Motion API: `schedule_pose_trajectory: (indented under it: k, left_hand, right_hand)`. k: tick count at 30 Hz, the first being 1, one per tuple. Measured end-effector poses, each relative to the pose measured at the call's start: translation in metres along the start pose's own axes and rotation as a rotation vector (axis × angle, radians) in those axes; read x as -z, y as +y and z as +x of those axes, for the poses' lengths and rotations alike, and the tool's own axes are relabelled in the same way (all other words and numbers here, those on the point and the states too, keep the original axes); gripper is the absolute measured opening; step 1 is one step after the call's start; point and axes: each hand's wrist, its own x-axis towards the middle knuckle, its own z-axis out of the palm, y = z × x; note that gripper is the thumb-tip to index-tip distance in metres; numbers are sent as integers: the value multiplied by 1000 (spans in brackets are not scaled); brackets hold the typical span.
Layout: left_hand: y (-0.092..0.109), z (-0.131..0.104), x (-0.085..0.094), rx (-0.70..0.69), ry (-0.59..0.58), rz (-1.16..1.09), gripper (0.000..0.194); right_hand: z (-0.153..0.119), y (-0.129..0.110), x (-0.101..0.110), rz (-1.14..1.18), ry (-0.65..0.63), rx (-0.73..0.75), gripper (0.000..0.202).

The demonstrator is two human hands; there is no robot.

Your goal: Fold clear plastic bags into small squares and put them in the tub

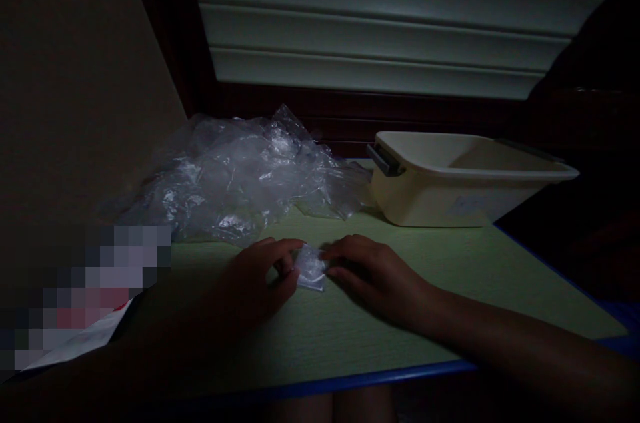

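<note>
A small folded piece of clear plastic (311, 268) lies on the green tabletop (350, 343) between my two hands. My left hand (273, 273) is at its left edge, thumb and index finger curled and closed on that side. From the right, my right hand (367, 270) reaches in, its fingertips bent and touching the plastic's right edge. Behind the hands a large heap of crumpled clear plastic bags (240, 173) spreads over the back left of the table.
A cream plastic bin (425, 200) with a dark handle latch stands at the back right. Beside my left forearm is a partly blurred, pale flat item (85, 340). The table has a blue front edge (370, 380). A slatted shutter (380, 43) rises behind it.
</note>
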Motion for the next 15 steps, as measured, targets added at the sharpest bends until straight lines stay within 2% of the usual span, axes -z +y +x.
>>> schedule_pose_trajectory:
  k: [4, 6, 9, 12, 15]
  left_hand:
    - [-1, -2, 1, -35, 40, 57, 42]
    - [-1, -3, 4, -86, 32, 108, 37]
    - [1, -3, 8, -189, -58, 209, 19]
    - [2, -3, 12, -270, -141, 315, 23]
    - [2, -4, 15, -314, -161, 348, 27]
  right_hand:
    - [0, -1, -1, -44, -19, 53, 23]
    - [0, 0, -1, -57, -22, 62, 26]
    - [-2, 3, -3, -78, -16, 86, 27]
    - [-3, 7, -5, -103, -15, 101, 27]
    - [-4, 7, -5, -115, -23, 107, 28]
